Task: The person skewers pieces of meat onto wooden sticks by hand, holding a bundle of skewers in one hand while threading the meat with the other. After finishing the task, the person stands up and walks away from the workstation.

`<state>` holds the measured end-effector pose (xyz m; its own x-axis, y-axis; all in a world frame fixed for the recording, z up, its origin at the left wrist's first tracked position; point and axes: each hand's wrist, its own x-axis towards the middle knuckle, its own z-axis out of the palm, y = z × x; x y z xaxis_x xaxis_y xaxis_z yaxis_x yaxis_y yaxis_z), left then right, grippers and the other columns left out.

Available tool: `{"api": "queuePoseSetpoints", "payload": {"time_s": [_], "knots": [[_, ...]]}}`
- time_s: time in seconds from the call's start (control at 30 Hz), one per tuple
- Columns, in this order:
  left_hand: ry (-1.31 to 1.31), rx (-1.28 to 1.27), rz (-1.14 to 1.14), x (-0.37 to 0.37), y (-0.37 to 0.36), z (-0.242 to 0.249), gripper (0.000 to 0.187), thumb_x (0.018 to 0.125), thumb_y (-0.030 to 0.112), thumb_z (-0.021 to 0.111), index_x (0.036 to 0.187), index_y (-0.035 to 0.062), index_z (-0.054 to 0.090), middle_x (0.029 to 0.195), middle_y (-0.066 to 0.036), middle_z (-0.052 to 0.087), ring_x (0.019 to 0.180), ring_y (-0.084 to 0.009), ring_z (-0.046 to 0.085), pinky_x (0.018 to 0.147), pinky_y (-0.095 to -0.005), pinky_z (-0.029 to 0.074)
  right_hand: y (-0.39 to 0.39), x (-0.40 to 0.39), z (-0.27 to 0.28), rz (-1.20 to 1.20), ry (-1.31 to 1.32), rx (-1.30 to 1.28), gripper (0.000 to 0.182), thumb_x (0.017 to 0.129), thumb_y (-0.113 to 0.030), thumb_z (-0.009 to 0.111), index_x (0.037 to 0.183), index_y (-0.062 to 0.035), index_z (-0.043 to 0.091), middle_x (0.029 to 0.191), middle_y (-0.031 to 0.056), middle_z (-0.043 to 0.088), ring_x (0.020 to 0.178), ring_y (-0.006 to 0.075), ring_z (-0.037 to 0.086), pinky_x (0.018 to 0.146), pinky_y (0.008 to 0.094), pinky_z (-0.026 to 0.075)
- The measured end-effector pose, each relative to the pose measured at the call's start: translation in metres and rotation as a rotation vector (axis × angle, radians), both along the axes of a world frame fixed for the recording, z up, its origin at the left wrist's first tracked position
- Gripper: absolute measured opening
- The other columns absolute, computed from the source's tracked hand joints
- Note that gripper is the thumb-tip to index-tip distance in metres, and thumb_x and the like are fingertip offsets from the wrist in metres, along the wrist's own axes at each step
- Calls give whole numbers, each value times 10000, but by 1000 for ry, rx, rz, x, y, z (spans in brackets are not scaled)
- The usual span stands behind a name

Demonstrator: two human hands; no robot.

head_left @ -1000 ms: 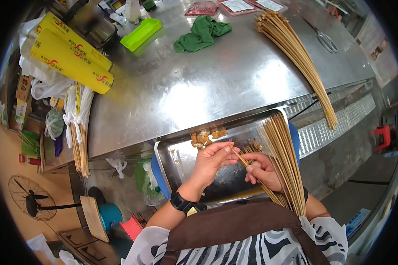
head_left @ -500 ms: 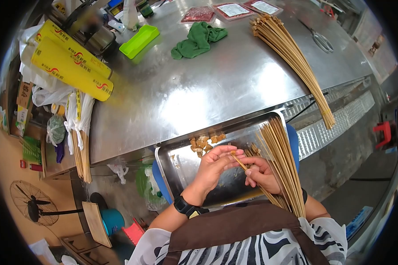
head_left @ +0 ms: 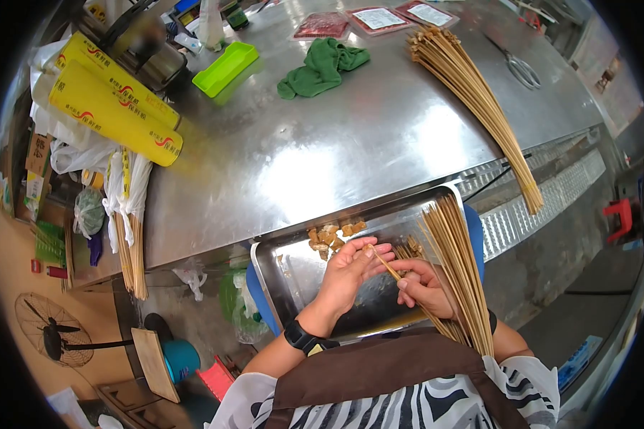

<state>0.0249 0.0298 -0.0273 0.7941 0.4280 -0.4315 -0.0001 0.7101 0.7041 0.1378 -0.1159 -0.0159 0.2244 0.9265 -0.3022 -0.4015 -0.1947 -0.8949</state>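
Over the metal tray, my right hand grips a thin bamboo skewer that slants up to the left. My left hand pinches around the skewer's tip with thumb and forefinger, the other fingers loosely extended. Whether a small food piece sits between those fingers is too small to tell. Brown food chunks lie at the tray's far side. Beside my right hand, a bundle of skewers rests across the tray's right side, and more skewer ends with brown pieces show behind that hand.
A steel table adjoins the tray. On it are another skewer bundle, scissors, a green cloth, a bright green tray, red packs and yellow film rolls. Bagged skewers hang at the left edge.
The left thumb and forefinger have closed in around the skewer's tip, and the left hand has shifted slightly. The right hand keeps its grip on the skewer.
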Motion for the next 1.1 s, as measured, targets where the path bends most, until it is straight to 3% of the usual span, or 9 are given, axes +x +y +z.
{"api": "queuePoseSetpoints", "payload": {"time_s": [0.4, 0.73, 1.1], "knots": [[-150, -73, 25, 0, -3, 1, 232, 921, 153, 468, 1115, 27, 460, 1158, -182, 528, 1069, -261, 533, 933, -381, 420, 1, -1, 2, 9, -4, 4, 329, 911, -86, 443, 1232, -14, 434, 609, -5, 466, 611, 75, 501, 677, 257, 467], [-49, 71, 44, 0, -6, -7, 226, 905, 111, 494, 1108, 14, 478, 1106, -175, 560, 1009, -252, 567, 888, -371, 456, 0, 0, -1, 0, -2, 20, 325, 907, -75, 439, 1228, -22, 434, 623, 1, 474, 604, 80, 498, 669, 265, 469], [-106, -29, 147, -1, -10, -18, 232, 884, 80, 525, 1111, 32, 535, 1064, -141, 597, 962, -220, 592, 852, -350, 482, -2, 1, -5, 15, 60, 39, 340, 910, -80, 449, 1244, -33, 401, 633, -6, 463, 608, 71, 470, 644, 239, 439]]}}
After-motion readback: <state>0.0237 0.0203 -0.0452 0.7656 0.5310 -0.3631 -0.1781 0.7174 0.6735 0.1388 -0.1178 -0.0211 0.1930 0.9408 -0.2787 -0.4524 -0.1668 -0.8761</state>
